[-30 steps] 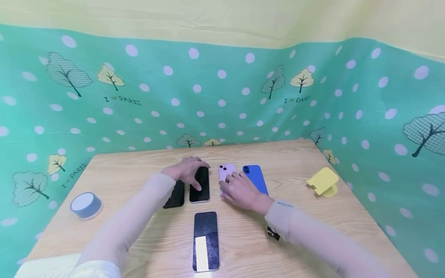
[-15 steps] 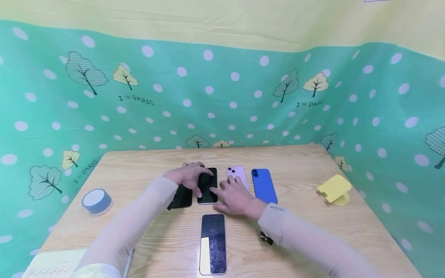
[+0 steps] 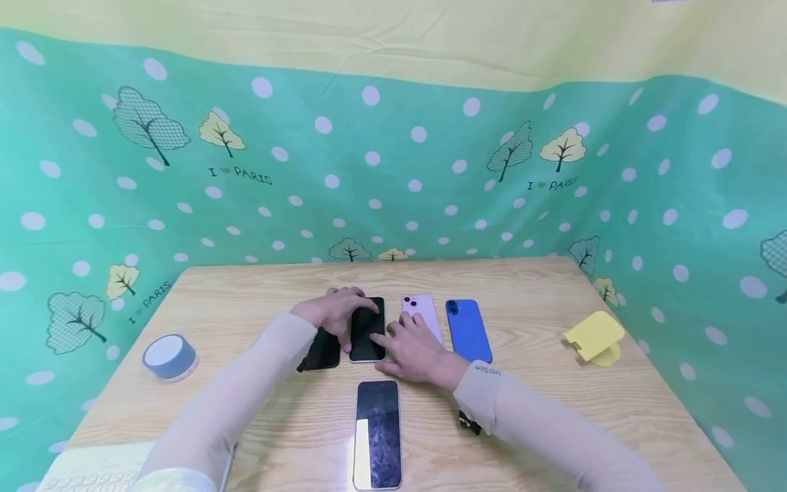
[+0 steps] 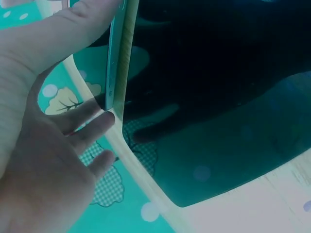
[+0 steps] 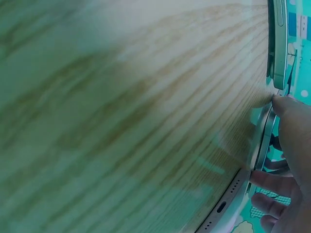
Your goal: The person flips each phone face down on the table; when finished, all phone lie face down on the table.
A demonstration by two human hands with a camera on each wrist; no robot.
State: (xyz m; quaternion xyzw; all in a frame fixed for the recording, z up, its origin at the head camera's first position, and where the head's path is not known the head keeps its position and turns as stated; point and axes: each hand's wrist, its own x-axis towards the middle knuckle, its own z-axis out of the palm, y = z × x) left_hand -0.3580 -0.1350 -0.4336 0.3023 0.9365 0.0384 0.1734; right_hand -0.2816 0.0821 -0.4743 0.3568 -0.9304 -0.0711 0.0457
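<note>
Since 1 s ago: right hand has shifted off the pink phone to the middle black phone, joining left hand. Left thumb now sits nearer that phone's lower left corner.

Biggest first. Dotted green curtain beyond both hands, wood counter under them. White keyboard down by the left forearm, partly hidden.

Hands: left arches over the middle black phone, thumb and fingers pinching it. Right is spread, index straight onto the glass, thumb apart near the lower right corner, no pinch visible.

Phones, all flat: middle black one between the hands; left black phone partly under the left; pink partly behind right fingers; blue phone just past the right; near phone below the gap between them.

Smaller: blue cylinder well left of the left hand, yellow stand well right of the right, small black object at the right cuff.

Risks, my read: uneven push from the two hands skews the middle phone; left palm drags the left black one; trailing right fingers bump pink; index slips on glass.
</note>
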